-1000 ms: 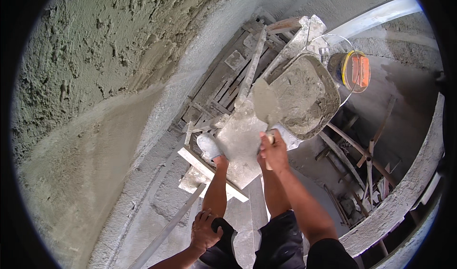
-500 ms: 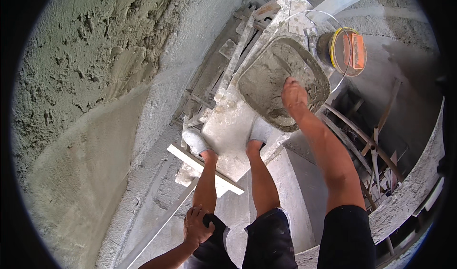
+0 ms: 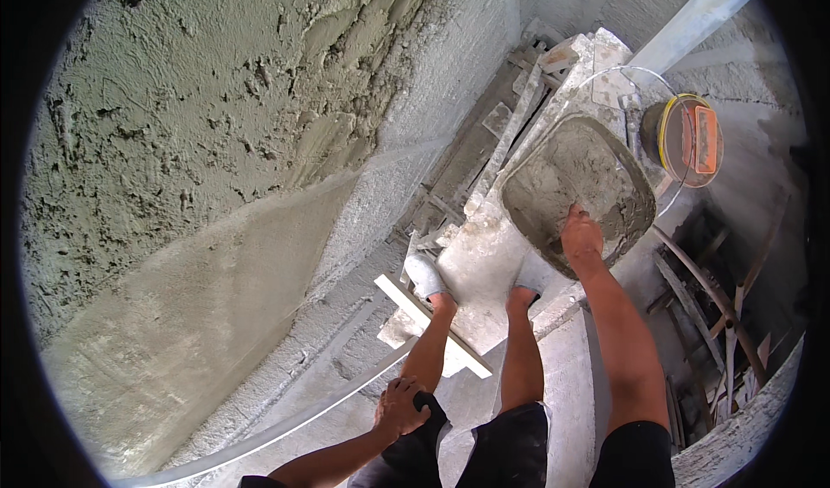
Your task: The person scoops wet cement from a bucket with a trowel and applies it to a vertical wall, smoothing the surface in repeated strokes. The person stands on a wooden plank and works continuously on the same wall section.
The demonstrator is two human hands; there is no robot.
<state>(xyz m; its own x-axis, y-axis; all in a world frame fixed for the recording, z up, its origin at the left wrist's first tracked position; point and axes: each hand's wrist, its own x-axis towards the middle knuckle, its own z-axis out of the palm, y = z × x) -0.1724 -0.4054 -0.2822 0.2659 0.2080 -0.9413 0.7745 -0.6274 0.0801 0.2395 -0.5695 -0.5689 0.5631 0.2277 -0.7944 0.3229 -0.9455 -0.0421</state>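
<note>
A black-rimmed tub (image 3: 641,166) of wet grey mortar (image 3: 566,172) stands in front of my feet. My right hand (image 3: 582,233) reaches into its near part, with the fingers closed low over the mortar. What they grip is hidden below the hand. My left hand (image 3: 402,408) rests on my left knee at the hem of the dark shorts, fingers laid over it and holding nothing. To the left rises a wall of rough wet mortar (image 3: 216,116), with a smoother patch (image 3: 207,315) below.
A yellow-rimmed bucket (image 3: 664,138) with an orange-backed float (image 3: 705,140) stands beyond the tub, to the right. A long straightedge (image 3: 285,423) and a pale wooden bar (image 3: 432,325) lie near my left leg. Wooden poles (image 3: 718,293) fill a lower gap at right.
The view has swung left, so the tub, bucket and feet sit further right and lower. My right hand has drawn slightly toward the tub's near side. My left hand stays on the knee.
</note>
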